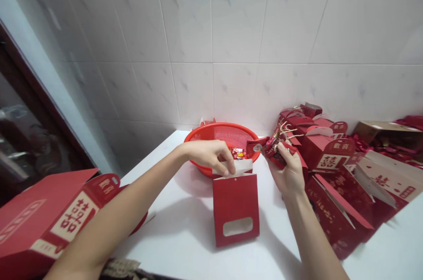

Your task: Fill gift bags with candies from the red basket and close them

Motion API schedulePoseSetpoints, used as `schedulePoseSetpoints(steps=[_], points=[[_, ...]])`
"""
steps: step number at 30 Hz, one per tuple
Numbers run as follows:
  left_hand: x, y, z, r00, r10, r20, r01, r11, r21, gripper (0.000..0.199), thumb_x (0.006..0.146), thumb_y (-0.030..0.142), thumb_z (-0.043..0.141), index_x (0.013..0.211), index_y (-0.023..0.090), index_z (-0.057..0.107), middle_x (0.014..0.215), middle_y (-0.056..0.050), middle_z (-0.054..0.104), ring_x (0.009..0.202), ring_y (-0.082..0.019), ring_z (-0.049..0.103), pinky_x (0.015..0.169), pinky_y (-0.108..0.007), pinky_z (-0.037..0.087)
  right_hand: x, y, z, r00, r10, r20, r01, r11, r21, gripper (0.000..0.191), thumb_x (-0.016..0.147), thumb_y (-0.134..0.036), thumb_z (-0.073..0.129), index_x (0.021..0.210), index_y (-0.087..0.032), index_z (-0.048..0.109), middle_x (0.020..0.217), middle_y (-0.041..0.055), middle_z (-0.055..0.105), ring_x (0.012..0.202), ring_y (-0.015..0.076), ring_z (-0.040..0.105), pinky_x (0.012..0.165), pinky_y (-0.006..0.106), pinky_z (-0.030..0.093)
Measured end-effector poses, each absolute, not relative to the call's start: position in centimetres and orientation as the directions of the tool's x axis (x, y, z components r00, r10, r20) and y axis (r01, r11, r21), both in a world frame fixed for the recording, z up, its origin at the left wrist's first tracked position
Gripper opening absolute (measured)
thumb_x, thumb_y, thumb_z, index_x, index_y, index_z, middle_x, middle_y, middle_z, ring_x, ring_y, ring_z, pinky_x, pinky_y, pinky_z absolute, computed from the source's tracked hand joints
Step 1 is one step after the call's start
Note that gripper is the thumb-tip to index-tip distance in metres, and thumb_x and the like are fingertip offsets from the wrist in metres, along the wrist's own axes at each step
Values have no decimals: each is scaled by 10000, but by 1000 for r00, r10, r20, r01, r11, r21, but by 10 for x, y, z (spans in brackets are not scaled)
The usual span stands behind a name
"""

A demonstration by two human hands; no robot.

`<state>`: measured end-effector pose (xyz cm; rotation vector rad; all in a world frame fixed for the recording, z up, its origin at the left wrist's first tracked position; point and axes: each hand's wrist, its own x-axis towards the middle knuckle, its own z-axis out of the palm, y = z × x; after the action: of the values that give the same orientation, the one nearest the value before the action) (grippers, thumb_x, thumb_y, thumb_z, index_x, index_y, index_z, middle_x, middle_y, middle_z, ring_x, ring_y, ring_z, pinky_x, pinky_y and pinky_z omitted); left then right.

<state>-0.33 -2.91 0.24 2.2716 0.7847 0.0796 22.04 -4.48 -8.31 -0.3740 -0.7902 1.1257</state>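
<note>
A red cardboard gift box point(235, 203), its top open and an oval cut-out in its front, stands on the white table. My left hand point(211, 156) is at its upper edge, fingers curled and pinched against the white inner flap; the fingertips are partly hidden at the opening. My right hand point(288, 167) is closed around a bunch of small red pouches point(276, 145) with cream drawstring cords, held up to the right of the box. Behind the box sits a red plastic colander point(198, 134) with red-wrapped packets point(238, 153) inside.
Folded red gift boxes point(325, 150) and open dark-red boxes point(333, 209) crowd the right side. A brown carton point(383, 127) with red items lies farther right. A large red box point(42, 214) stands at the left. The white table point(172, 245) meets a tiled wall point(236, 90).
</note>
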Motion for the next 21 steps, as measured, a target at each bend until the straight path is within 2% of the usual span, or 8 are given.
schedulePoseSetpoints(steps=[5, 10, 12, 17, 21], points=[[0, -30, 0, 782, 609, -132, 548, -572, 610, 200, 692, 253, 738, 884, 242, 794, 850, 2, 742, 739, -159, 615, 622, -244, 401, 219, -55, -77, 196, 880, 433, -570, 461, -680, 259, 710, -290, 827, 890, -223, 654, 818, -28, 685, 748, 113, 651, 738, 235, 545], [7, -40, 6, 701, 706, -106, 666, -593, 453, 347, 623, 137, 656, 934, 232, 776, 683, 38, 625, 599, -124, 490, 540, -246, 316, 222, -64, -73, 128, 840, 528, -481, 518, -707, 221, 754, -319, 801, 921, -230, 686, 775, -19, 678, 686, 117, 639, 678, 234, 542], [9, -43, 7, 682, 728, -72, 685, -601, 413, 375, 611, 108, 606, 930, 224, 766, 684, 32, 600, 596, -125, 471, 525, -249, 291, 225, -66, -73, 96, 831, 547, -427, 531, -732, 223, 761, -337, 796, 927, -232, 692, 755, -13, 679, 657, 126, 637, 666, 251, 549], [10, -41, 0, 728, 685, -27, 617, -637, 462, 375, 610, 129, 602, 947, 223, 738, 775, 9, 634, 649, -145, 511, 568, -252, 309, 228, -65, -76, 23, 800, 600, -209, 591, -780, 194, 822, -349, 739, 977, -244, 688, 866, 17, 712, 729, 167, 667, 667, 285, 570], [9, -38, -1, 742, 667, -70, 615, -635, 467, 339, 626, 179, 642, 957, 214, 707, 821, 6, 630, 674, -152, 525, 585, -255, 318, 223, -67, -75, -32, 755, 655, -19, 655, -755, 157, 845, -321, 709, 974, -233, 689, 932, 28, 701, 814, 175, 667, 710, 273, 568]])
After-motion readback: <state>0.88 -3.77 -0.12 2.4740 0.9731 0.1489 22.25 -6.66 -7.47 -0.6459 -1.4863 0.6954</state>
